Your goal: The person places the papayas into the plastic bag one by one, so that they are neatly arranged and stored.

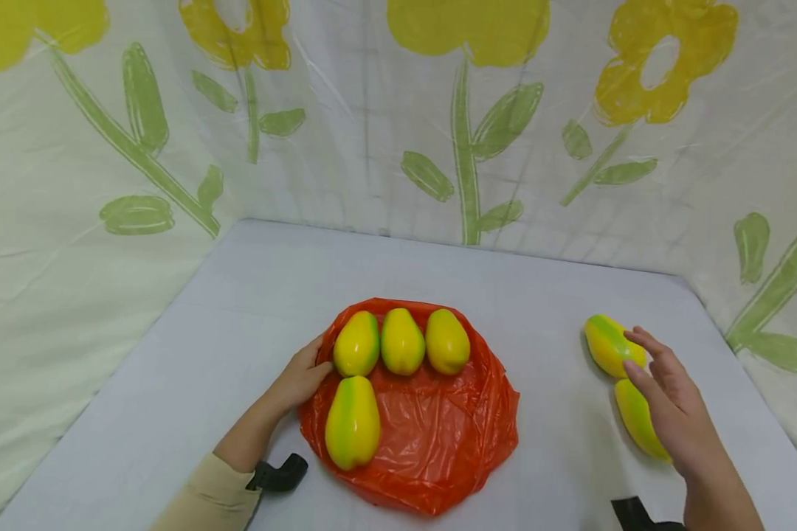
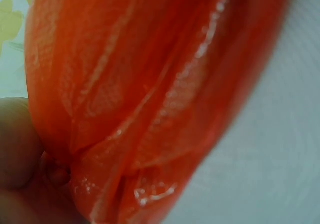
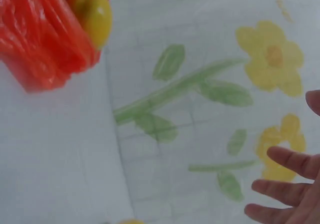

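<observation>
A red plastic bag (image 1: 432,435) lies on the table with its mouth spread wide. Inside it, three yellow-green papayas (image 1: 402,341) form a row along the far side, and another papaya (image 1: 353,423) lies at the near left. My left hand (image 1: 305,375) pinches the bag's left rim; in the left wrist view, thumb (image 2: 17,144) and finger meet at the gathered red plastic (image 2: 130,103). My right hand (image 1: 674,405) hovers with spread fingers over two papayas on the right, one farther (image 1: 607,343) and one nearer (image 1: 637,420), partly hidden behind the hand.
The white table (image 1: 252,295) meets hanging cloth printed with yellow flowers (image 1: 664,59) at the back and sides. Black wrist straps or mounts (image 1: 280,473) show at both wrists. White tabletop lies between the bag and the right-hand papayas.
</observation>
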A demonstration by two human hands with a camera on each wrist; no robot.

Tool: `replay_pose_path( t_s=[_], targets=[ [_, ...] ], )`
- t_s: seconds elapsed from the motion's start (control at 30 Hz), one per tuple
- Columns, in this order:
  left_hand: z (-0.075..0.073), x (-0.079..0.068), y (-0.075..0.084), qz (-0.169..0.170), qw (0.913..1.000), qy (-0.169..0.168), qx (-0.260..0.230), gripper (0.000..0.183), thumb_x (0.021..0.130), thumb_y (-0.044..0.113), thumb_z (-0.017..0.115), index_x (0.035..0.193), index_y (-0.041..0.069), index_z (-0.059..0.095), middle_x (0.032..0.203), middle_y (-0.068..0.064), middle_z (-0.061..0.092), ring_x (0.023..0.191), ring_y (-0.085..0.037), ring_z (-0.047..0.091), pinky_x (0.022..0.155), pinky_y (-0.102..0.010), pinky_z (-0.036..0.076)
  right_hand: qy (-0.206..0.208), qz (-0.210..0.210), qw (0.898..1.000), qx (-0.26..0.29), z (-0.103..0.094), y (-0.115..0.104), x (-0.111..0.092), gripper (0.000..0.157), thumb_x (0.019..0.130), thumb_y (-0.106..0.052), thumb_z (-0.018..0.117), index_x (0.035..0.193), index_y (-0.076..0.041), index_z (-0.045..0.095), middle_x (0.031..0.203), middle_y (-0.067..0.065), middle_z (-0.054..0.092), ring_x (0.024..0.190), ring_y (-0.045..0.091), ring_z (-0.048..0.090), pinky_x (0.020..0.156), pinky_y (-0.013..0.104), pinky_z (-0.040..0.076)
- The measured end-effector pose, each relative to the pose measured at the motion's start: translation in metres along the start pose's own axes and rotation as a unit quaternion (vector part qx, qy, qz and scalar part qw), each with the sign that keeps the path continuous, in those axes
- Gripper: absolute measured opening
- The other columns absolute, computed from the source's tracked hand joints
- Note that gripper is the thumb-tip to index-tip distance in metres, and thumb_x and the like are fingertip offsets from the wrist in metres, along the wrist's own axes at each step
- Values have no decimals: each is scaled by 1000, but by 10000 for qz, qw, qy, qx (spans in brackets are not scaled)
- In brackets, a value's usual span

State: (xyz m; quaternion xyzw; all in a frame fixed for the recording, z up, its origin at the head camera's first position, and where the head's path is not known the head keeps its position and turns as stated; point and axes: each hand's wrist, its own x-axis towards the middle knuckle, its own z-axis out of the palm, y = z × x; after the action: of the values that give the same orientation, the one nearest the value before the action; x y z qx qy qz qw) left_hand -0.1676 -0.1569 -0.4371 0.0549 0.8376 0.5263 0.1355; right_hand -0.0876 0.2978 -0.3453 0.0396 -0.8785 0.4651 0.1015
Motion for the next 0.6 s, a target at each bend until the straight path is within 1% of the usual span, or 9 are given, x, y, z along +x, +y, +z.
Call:
replay_pose_path(
  t_s=[0.07, 0.13, 0.17, 0.3, 0.4, 0.47, 0.5, 0.57, 0.6],
  targets=[
    [0, 0, 0, 24, 10000, -11, 19, 58, 92, 7, 40, 148, 10, 24, 146, -17, 37, 119, -32, 52, 90, -43, 52, 92, 458, 9989, -89, -10, 10, -2, 46, 101, -24, 33, 146, -26, 27, 153, -17, 18, 140, -3, 9, 120, 36, 0],
    [0, 0, 0, 36, 10000, 4, 33, 58, 92, 7, 40, 148, 10, 24, 146, -17, 37, 118, -33, 52, 89, -43, 52, 265, 821, 9961, -183, -19, 19, -2, 47, 101, -29, 32, 147, -28, 25, 154, -14, 17, 143, 5, 9, 116, 55, 0],
    [0, 0, 0, 17, 10000, 11, 18, 58, 92, 7, 40, 148, 10, 24, 146, -17, 37, 118, -32, 52, 89, -43, 52, 334, 1020, 9941, -175, -23, 23, -3, 48, 100, -31, 31, 147, -29, 24, 155, -12, 17, 143, 8, 10, 111, 64, -1],
    [1, 0, 0, -4, 10000, 21, -40, 58, 92, 8, 40, 148, 11, 25, 146, -16, 38, 116, -31, 53, 87, -41, 54, 592, 1662, 9840, -252, -39, 42, -2, 50, 99, -37, 31, 148, -30, 23, 157, -4, 16, 144, 26, 10, 107, 70, 3],
    [1, 0, 0, 25, 10000, -14, -48, 58, 92, 7, 40, 148, 11, 24, 145, -17, 39, 115, -31, 54, 86, -41, 54, 615, 2046, 9766, -250, -49, 57, -3, 53, 98, -41, 32, 149, -31, 20, 157, -2, 14, 143, 32, 9, 107, 71, 4],
    [1, 0, 0, 12, 10000, -2, -37, 58, 92, 7, 40, 148, 11, 25, 145, -16, 39, 115, -31, 54, 87, -41, 54, 572, 2207, 9734, -212, -52, 69, -4, 55, 98, -43, 34, 149, -31, 18, 158, 0, 13, 143, 32, 8, 107, 70, 3],
    [1, 0, 1, 13, 10000, 2, -18, 58, 92, 7, 40, 148, 11, 24, 146, -17, 38, 116, -32, 53, 88, -42, 53, 526, 2274, 9723, -151, -54, 75, -3, 56, 97, -44, 34, 149, -32, 16, 158, 0, 12, 144, 30, 7, 109, 67, 2],
    [1, 0, 1, 32, 10000, -2, 38, 58, 93, 8, 40, 148, 9, 24, 147, -18, 36, 121, -33, 50, 93, -45, 50, 393, 2358, 9710, -12, -56, 87, -3, 58, 97, -46, 33, 150, -31, 13, 158, -5, 10, 145, 23, 6, 113, 60, 0],
    [1, 0, 2, 28, 10000, 7, 67, 58, 93, 8, 40, 148, 9, 23, 147, -18, 36, 123, -34, 48, 96, -47, 47, 328, 2401, 9702, 67, -56, 93, -3, 59, 97, -47, 32, 150, -31, 12, 157, -8, 8, 146, 19, 7, 116, 54, 0]
  ],
)
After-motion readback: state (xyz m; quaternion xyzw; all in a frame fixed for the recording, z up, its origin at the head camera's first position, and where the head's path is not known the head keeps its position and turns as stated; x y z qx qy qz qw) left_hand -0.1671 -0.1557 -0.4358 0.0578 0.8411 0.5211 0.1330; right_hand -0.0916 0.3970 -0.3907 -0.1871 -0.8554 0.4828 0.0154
